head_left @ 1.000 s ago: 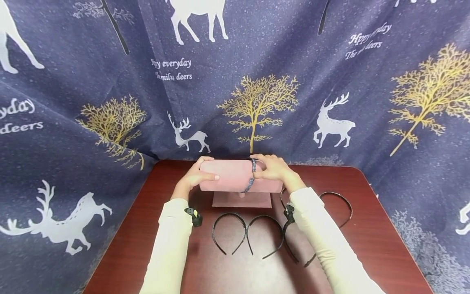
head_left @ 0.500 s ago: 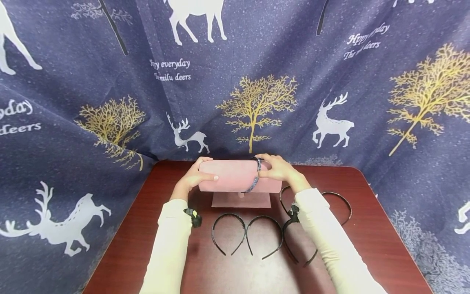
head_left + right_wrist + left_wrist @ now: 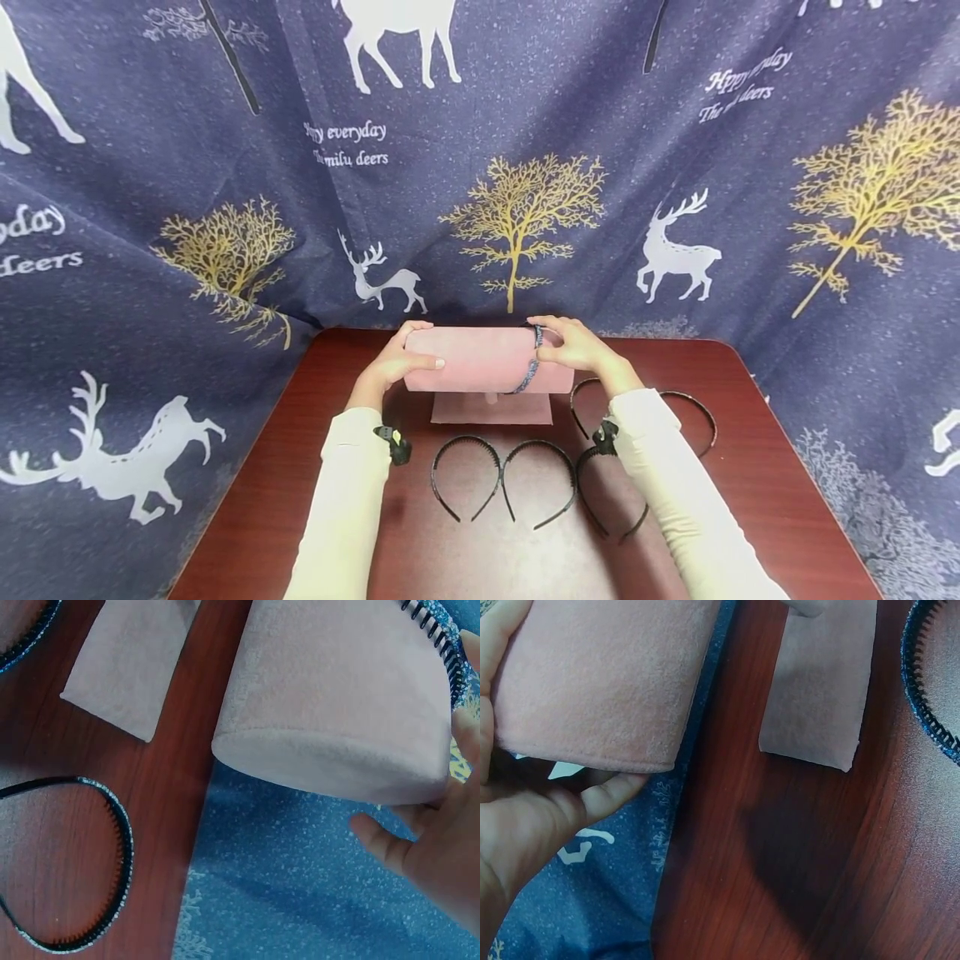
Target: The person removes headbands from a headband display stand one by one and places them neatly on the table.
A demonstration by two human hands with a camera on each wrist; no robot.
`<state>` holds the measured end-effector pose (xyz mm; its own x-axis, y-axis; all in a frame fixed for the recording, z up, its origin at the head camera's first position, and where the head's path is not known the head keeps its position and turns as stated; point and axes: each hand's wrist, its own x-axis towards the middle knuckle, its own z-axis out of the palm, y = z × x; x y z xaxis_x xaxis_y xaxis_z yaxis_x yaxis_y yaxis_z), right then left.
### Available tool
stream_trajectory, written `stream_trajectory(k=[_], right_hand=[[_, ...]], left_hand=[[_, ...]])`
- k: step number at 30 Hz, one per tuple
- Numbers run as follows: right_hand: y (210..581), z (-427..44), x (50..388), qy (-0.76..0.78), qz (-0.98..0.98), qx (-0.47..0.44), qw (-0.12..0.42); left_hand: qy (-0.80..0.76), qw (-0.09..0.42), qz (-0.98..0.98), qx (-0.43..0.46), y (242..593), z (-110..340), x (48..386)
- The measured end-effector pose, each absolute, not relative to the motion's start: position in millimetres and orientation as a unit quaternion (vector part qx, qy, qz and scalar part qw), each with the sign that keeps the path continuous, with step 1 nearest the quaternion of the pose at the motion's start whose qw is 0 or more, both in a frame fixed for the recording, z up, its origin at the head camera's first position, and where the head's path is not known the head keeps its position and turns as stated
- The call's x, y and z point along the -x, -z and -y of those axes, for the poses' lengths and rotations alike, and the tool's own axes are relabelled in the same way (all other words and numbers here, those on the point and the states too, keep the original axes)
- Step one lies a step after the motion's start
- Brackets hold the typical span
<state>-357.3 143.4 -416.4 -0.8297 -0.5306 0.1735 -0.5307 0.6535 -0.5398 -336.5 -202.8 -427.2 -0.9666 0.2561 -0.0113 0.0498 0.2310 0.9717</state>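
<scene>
A pink velvety headband stand [image 3: 465, 358] has a horizontal roll on a flat base [image 3: 491, 410]. Around the roll's right part sits a glittery blue toothed headband [image 3: 531, 375]. With thumb in front and fingers behind, my left hand [image 3: 393, 360] grips the roll's left end. My right hand [image 3: 573, 346] pinches the headband from above, thumb on the near side and fingers over the top. In the right wrist view the band's teeth [image 3: 451, 656] face the roll. Part of the band is hidden under my right fingers.
Several dark headbands lie on the reddish wooden table [image 3: 300, 500]: a left one [image 3: 433, 475], a middle one [image 3: 573, 479], and more at the right, such as one [image 3: 712, 425] partly under my right sleeve. A blue patterned cloth [image 3: 480, 108] hangs behind the table.
My right hand has slid the headband rightward along the roll, towards its right end. The left hand stays on the roll's left end.
</scene>
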Motion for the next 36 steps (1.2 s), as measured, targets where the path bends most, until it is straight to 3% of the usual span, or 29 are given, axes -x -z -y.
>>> stream_trajectory(k=[8, 18, 36], right_hand=[[417, -153, 353, -0.33, 0.901, -0.282, 0.002], [419, -163, 347, -0.382, 0.893, -0.236, -0.032], [408, -175, 336, -0.461, 0.852, -0.239, -0.068]], left_hand=[[-0.615, 0.079, -0.778, -0.103, 429, 203, 336], [-0.609, 0.059, -0.786, -0.093, 456, 208, 354], [-0.606, 0.082, -0.784, -0.104, 429, 204, 337]])
